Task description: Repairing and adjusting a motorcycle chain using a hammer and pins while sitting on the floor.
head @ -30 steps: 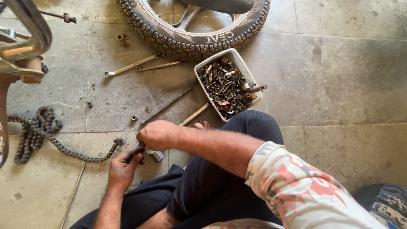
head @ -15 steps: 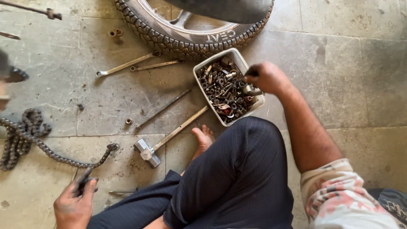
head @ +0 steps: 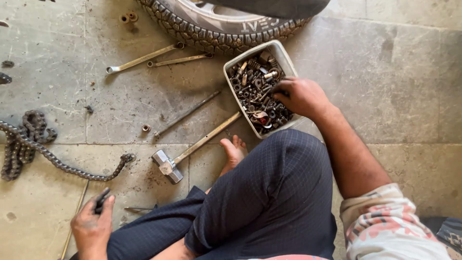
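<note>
Right hand (head: 301, 96) now deeper in the white tub (head: 284, 58) than half a second ago, fingers curled among bolts and nuts (head: 252, 82), left hand (head: 91, 226) pinching a small dark tool (head: 102, 200) near the drive chain (head: 57, 161), hammer (head: 168, 166) beside the bare foot (head: 234, 151).

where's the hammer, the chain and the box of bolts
hammer (head: 166, 166), head view, on its metal head.
chain (head: 53, 159), head view, on the stretch of links lying across the floor.
box of bolts (head: 280, 52), head view, on the far rim of the white box, beyond the right hand (head: 302, 96).
</note>
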